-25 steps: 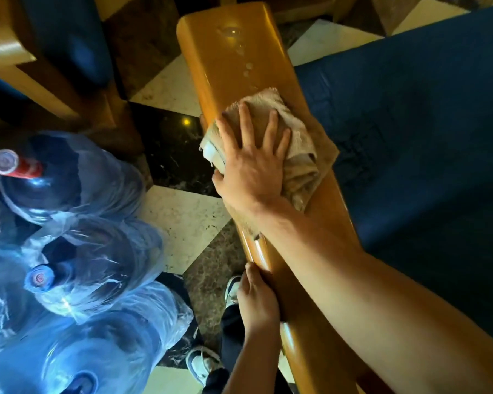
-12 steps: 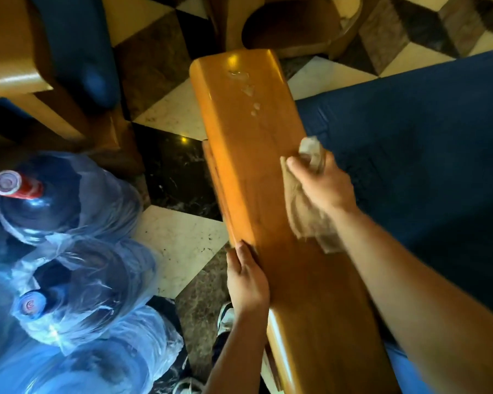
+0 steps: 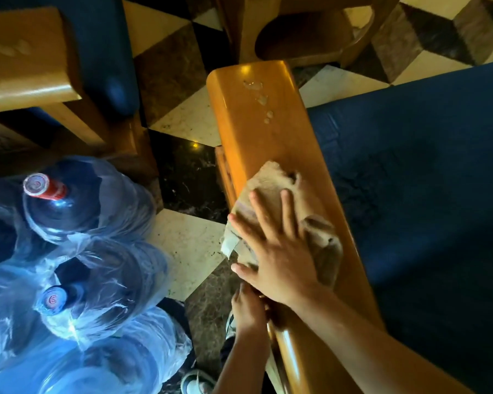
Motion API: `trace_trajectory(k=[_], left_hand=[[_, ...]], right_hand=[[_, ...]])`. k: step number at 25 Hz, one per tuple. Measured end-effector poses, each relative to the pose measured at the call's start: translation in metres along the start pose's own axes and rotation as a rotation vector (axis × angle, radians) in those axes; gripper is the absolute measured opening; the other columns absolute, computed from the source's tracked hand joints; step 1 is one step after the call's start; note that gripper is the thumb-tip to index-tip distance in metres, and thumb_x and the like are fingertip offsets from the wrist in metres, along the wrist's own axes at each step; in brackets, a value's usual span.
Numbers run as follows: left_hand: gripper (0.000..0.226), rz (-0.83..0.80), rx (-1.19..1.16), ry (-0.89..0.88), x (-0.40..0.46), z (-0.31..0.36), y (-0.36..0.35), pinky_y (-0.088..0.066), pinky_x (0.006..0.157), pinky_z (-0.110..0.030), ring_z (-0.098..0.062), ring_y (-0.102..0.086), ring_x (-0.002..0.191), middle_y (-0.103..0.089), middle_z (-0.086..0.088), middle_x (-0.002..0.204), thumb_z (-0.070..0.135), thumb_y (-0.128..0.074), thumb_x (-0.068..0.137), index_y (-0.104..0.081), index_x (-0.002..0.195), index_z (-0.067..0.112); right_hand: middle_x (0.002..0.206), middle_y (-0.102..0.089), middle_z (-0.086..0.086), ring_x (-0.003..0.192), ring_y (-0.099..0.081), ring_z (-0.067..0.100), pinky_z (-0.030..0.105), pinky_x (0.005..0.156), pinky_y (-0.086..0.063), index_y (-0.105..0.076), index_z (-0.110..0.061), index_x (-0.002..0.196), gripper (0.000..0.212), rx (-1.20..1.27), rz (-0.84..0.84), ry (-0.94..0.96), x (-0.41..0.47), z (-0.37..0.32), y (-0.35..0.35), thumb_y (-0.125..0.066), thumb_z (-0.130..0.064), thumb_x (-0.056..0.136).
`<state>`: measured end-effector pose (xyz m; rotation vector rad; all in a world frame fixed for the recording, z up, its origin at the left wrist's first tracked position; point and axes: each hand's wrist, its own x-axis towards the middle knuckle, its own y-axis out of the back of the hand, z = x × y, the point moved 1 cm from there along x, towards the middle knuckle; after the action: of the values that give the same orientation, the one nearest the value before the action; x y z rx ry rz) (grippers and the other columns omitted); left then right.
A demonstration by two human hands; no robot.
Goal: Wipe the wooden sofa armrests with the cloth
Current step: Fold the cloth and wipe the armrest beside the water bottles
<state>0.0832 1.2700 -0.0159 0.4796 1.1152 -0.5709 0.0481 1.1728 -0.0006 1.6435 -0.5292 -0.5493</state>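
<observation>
The wooden armrest [image 3: 256,132] is the reference landmark; its long axis runs from the rounded far end at the top of the view, down and rightward toward the person, passing under the right forearm. The cloth [image 3: 271,183] lies flat on the armrest's top face at about mid-length, with one corner hanging over the armrest's left edge; the right hand [image 3: 279,251] is spread palm-down on it, fingers extended and pointing toward the far end, pressing rather than gripping. A group of water droplets [image 3: 264,102] sits on the armrest's top face beyond the cloth, near the far end, well apart from the fingertips, in line with the long axis. Judgement: the coming stroke should be a straight push along that axis, away from the body, until the cloth covers the droplets; no sideways correction appears necessary.

The left hand [image 3: 248,308] rests against the armrest's left edge on the near side of the cloth, fingers laid on the wood, holding no object; it appears to steady the body. The right hand is the nearer to the droplets and already bears the cloth.

To the armrest's right lies the blue seat cushion [image 3: 424,172], touching its edge; to its left, across a strip of patterned floor [image 3: 188,120], stand plastic-wrapped water bottles [image 3: 77,251].
</observation>
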Motion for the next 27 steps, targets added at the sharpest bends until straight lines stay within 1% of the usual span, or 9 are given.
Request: trace_trajectory(k=[3, 6, 12, 16, 19, 21, 23, 25, 27], left_hand=[[0.049, -0.035, 0.088, 0.076, -0.005, -0.028, -0.003, -0.057, 0.088, -0.044, -0.041, -0.069, 0.103, -0.073, -0.03, 0.113, 0.032, -0.035, 0.109, -0.074, 0.105, 0.002], [0.053, -0.086, 0.15, 0.028, -0.004, -0.027, 0.001, -0.055, 0.1, -0.053, -0.044, -0.069, 0.109, -0.072, -0.03, 0.115, 0.044, -0.036, 0.107, -0.073, 0.109, 0.005], [0.033, -0.129, -0.059, -0.149, 0.02, 0.051, 0.007, -0.058, 0.065, -0.04, -0.024, -0.068, 0.073, -0.073, -0.011, 0.091, 0.031, -0.04, 0.108, -0.07, 0.101, 0.017], [0.035, -0.071, -0.008, -0.239, 0.05, 0.111, -0.012, -0.055, 0.067, -0.039, -0.02, -0.07, 0.082, -0.073, -0.001, 0.088, 0.048, -0.044, 0.104, -0.069, 0.098, 0.025], [0.049, -0.047, 0.005, -0.252, 0.076, 0.165, -0.027, -0.041, 0.062, -0.027, -0.019, -0.069, 0.082, -0.069, -0.006, 0.086, 0.062, -0.038, 0.101, -0.067, 0.111, 0.023], [0.059, 0.002, -0.008, -0.202, 0.092, 0.196, -0.034, -0.057, 0.08, -0.038, -0.023, -0.068, 0.089, -0.067, -0.013, 0.091, 0.067, -0.034, 0.1, -0.066, 0.118, 0.022], [0.061, 0.006, -0.12, -0.11, 0.099, 0.22, -0.036, -0.053, 0.074, -0.038, -0.023, -0.068, 0.093, -0.072, -0.008, 0.097, 0.072, -0.034, 0.097, -0.07, 0.114, 0.026], [0.06, 0.058, -0.221, -0.016, 0.102, 0.227, -0.037, -0.055, 0.09, -0.046, -0.026, -0.069, 0.095, -0.075, -0.007, 0.1, 0.072, -0.037, 0.096, -0.072, 0.1, 0.024], [0.06, 0.069, -0.243, 0.051, 0.097, 0.226, -0.038, -0.055, 0.096, -0.051, -0.031, -0.07, 0.095, -0.076, -0.011, 0.098, 0.069, -0.039, 0.098, -0.073, 0.093, 0.02]], right_hand=[[0.177, 0.0, 0.001, 0.158, 0.008, 0.051, 0.064, 0.125, -0.024, -0.013, -0.035, 0.166, 0.105, -0.004, 0.037, -0.091, 0.051, -0.006, 0.001, -0.076, -0.046, 0.082], [0.177, -0.002, 0.005, 0.158, 0.005, 0.051, 0.065, 0.127, -0.007, -0.005, -0.03, 0.167, 0.107, 0.004, -0.018, -0.342, 0.119, 0.0, 0.016, -0.068, -0.059, 0.086], [0.174, -0.02, 0.008, 0.156, -0.011, 0.052, 0.07, 0.124, -0.012, -0.02, -0.028, 0.165, 0.112, -0.057, 0.096, -0.444, 0.028, 0.015, 0.009, -0.051, -0.086, 0.075], [0.172, -0.024, 0.008, 0.154, -0.018, 0.053, 0.072, 0.121, -0.016, -0.026, -0.027, 0.163, 0.118, 0.012, 0.079, -0.709, 0.128, 0.05, 0.017, -0.039, -0.098, 0.07], [0.173, -0.019, 0.007, 0.151, -0.029, 0.045, 0.067, 0.118, -0.029, -0.02, -0.026, 0.163, 0.118, 0.103, 0.116, -0.684, 0.227, 0.091, 0.025, -0.034, -0.099, 0.072], [0.17, -0.024, 0.008, 0.144, -0.04, 0.045, 0.063, 0.112, -0.039, -0.023, -0.026, 0.161, 0.116, 0.131, 0.132, -0.664, 0.271, 0.113, 0.031, -0.039, -0.098, 0.071], [0.163, -0.036, 0.006, 0.141, -0.042, 0.043, 0.059, 0.111, -0.039, -0.038, -0.026, 0.153, 0.106, 0.121, 0.086, -0.557, 0.307, 0.122, 0.036, -0.041, -0.095, 0.072], [0.133, -0.064, 0.001, 0.128, -0.056, 0.033, 0.048, 0.106, -0.042, -0.065, -0.027, 0.122, 0.082, 0.102, 0.049, -0.337, 0.346, 0.121, 0.049, -0.042, -0.092, 0.077], [0.095, -0.071, -0.006, 0.097, -0.068, 0.025, 0.041, 0.091, -0.05, -0.069, -0.027, 0.093, 0.065, 0.101, -0.016, -0.049, 0.367, 0.106, 0.053, -0.048, -0.088, 0.081]])
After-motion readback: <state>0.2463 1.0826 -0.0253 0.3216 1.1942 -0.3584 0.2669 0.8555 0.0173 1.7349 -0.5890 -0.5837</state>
